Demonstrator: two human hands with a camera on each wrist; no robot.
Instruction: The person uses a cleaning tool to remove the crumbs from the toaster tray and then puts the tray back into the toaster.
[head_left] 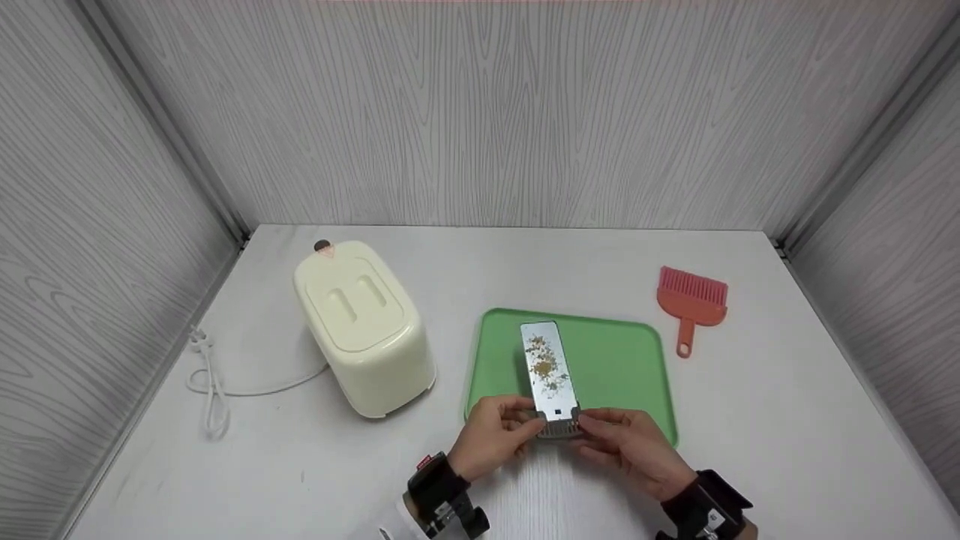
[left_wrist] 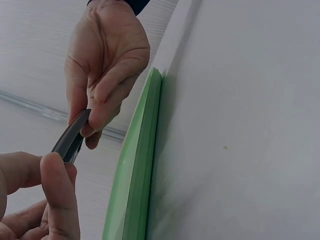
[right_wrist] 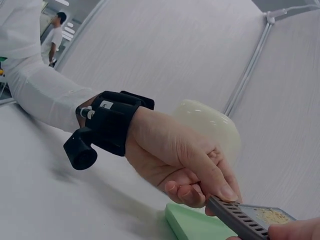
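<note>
Both hands hold a toaster crumb tray [head_left: 566, 390], a narrow metal plate with a dark grey slotted end, by that near end. My left hand [head_left: 491, 436] pinches its left corner between thumb and fingers. On the right corner, my right hand [head_left: 628, 448] has a like pinch. Brown and yellowish crumbs [head_left: 544, 367] lie scattered along the plate. Beneath it is a green tray [head_left: 619, 360] with a low rim. From the right wrist view, the slotted edge [right_wrist: 242, 220] faces the camera and the crumbs show behind it.
A cream toaster [head_left: 375, 330] with a lid stands to the left, its white cord and plug [head_left: 214, 382] lying beside it. At the right lies an orange-red hand brush [head_left: 691, 304]. Grey wood-grain panels [head_left: 480, 112] enclose the table. In the right wrist view a person [right_wrist: 52, 40] stands far off.
</note>
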